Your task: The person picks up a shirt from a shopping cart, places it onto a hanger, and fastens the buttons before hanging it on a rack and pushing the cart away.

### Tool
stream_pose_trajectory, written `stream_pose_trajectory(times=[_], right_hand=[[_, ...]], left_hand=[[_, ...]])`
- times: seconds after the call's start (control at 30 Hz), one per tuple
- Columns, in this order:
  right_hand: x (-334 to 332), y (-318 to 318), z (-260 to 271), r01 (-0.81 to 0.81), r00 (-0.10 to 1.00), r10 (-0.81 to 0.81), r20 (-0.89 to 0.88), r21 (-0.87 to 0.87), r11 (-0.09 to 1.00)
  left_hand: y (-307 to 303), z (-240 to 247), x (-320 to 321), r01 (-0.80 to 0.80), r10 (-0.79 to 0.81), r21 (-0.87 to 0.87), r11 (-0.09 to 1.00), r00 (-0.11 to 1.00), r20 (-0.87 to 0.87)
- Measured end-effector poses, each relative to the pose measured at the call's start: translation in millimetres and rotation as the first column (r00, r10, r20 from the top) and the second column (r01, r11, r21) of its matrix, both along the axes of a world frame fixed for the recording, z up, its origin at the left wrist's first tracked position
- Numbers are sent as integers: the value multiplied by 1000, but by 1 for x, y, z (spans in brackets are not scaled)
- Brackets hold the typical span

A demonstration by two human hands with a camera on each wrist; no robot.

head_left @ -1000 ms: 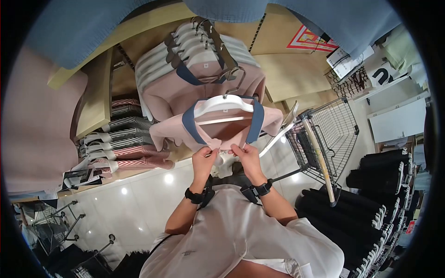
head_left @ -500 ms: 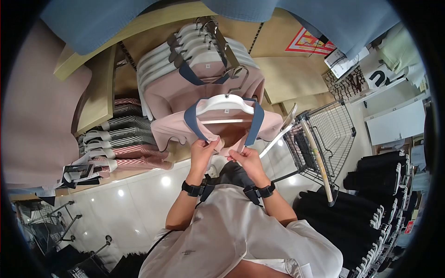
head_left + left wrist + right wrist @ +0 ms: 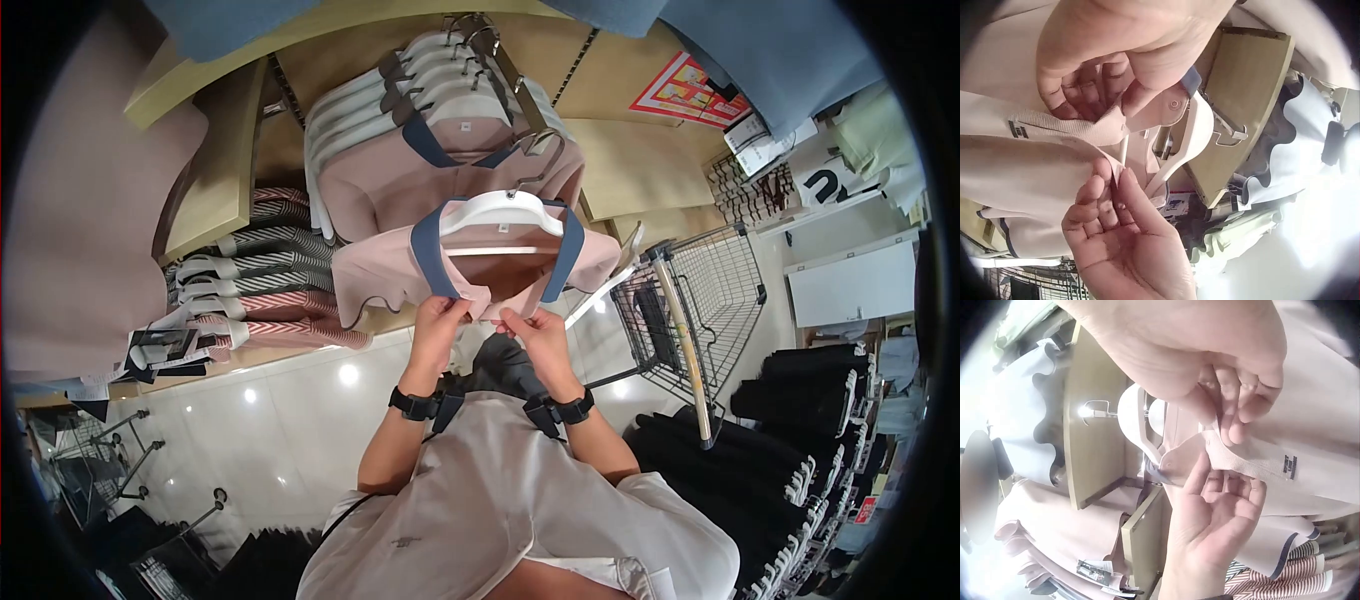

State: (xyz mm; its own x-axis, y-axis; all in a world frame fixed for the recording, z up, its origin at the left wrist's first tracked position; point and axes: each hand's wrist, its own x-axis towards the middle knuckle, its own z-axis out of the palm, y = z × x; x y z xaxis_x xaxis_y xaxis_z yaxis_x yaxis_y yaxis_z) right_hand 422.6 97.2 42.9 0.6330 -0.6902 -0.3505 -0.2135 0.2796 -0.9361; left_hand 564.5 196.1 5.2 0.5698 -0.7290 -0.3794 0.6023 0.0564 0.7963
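Note:
A pink polo shirt (image 3: 375, 265) with a navy collar (image 3: 432, 258) hangs on a white hanger (image 3: 505, 210) in the middle of the head view. My left hand (image 3: 434, 335) pinches one edge of its open front just below the collar. Opposite it, my right hand (image 3: 538, 345) pinches the other edge between thumb and fingers. Both wrist views show the two hands close together, with the ribbed placket (image 3: 1060, 127) running between them. Small dark print marks the placket's inside. A button (image 3: 1174, 104) shows on the collar tip.
Behind hang several similar shirts (image 3: 350, 150) on a metal rail (image 3: 520, 100). Striped garments (image 3: 285, 290) hang at the left under a wooden shelf (image 3: 215, 215). A wire shopping cart (image 3: 720, 285) stands to the right, with dark garments (image 3: 720, 470) on hangers nearer.
Both hands keep hold of the front edges. The right fingers have come up nearly level with the left ones since half a second ago. The head view has shifted slightly.

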Motion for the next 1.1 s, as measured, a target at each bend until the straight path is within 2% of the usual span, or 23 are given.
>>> stream_pose_trajectory(times=[0.17, 0.27, 0.33, 0.37, 0.43, 0.53, 0.67, 0.73, 0.87, 0.97, 1.03, 1.1], right_hand=[[3, -3, 2, -47, 998, 49, 47, -57, 997], [7, -1, 5, -67, 996, 72, 57, -83, 994], [10, -2, 5, -61, 998, 63, 10, -131, 989], [12, 0, 6, -66, 998, 68, 13, -130, 989], [15, 1, 10, -59, 998, 66, 24, -224, 973], [17, -2, 3, -67, 998, 66, -14, -308, 949], [22, -5, 3, -82, 996, 72, -43, -317, 945], [22, -7, -1, -118, 988, 72, -133, -378, 918], [23, -6, -5, -103, 992, 68, -105, -382, 918], [25, -2, 2, -61, 998, 64, -9, -448, 892], [27, 1, 26, -201, 964, 86, -250, -480, 854], [27, -2, 23, -236, 956, 114, -271, -477, 847]], left_hand=[[-3, 12, -6, -53, 53, -3, 999, 997, 52], [-4, 9, -6, -17, 12, 31, 999, 989, 148], [-4, 7, -7, 19, -55, 126, 992, 956, 287], [-3, 7, -9, 14, -51, 128, 992, 956, 290], [-4, 10, -10, -16, -44, 112, 994, 855, 517], [-5, 18, -12, -70, -12, 111, 991, 791, 612], [-7, 34, -15, -81, 17, 70, 994, 763, 647], [-8, 41, -19, -110, 11, 89, 990, 687, 727], [-10, 34, -20, -129, 23, 84, 988, 662, 749], [-11, 39, -20, -156, 50, 68, 985, 651, 758], [-11, 43, -19, -169, 6, 127, 977, 621, 784], [-11, 43, -20, -177, 30, 98, 979, 607, 794]])
